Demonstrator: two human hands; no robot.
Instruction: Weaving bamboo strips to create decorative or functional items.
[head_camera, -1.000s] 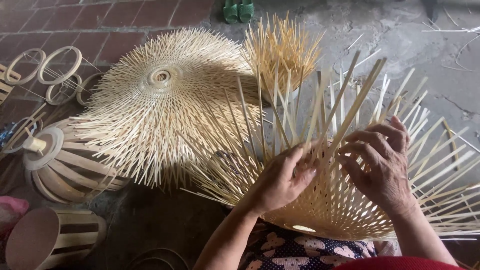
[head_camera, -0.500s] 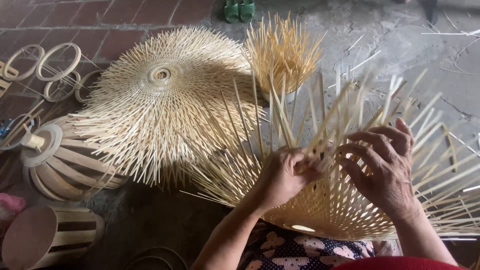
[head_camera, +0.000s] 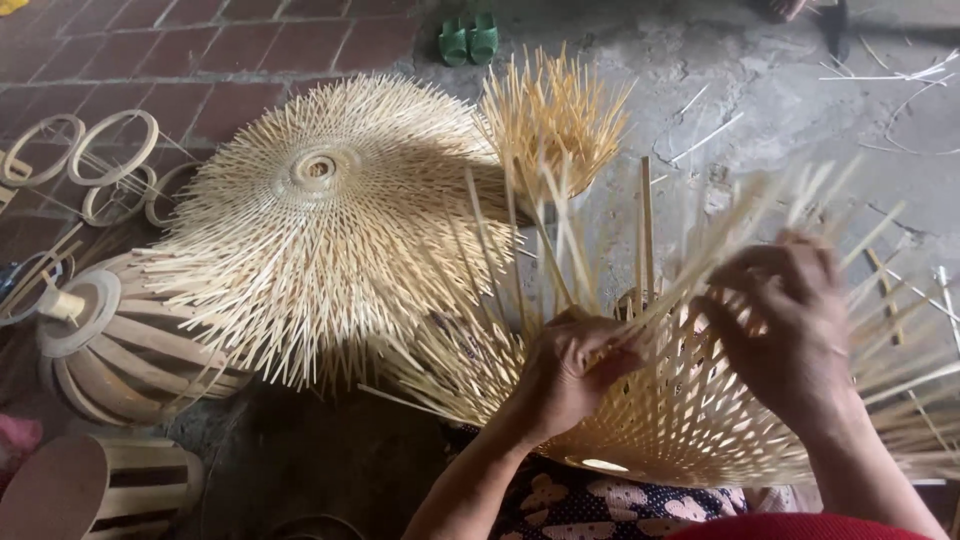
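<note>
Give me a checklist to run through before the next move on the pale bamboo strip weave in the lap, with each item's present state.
1. Left hand grips the pale, dome-shaped bamboo strip weave: ok, fingers closed on strips near its centre.
2. Right hand on the upright strips: ok, fingers curled among them, though blurred.
3. Which single strip the right hand holds: cannot tell, motion blur.
4. Weave steady on the lap: ok, it rests over the flowered cloth.
5. Finished round woven bamboo disc apart from the work: not ok, its loose strip ends overlap those of the weave.
6. Slatted wooden lantern frame out of the hands' way: ok, off to the left.
</note>
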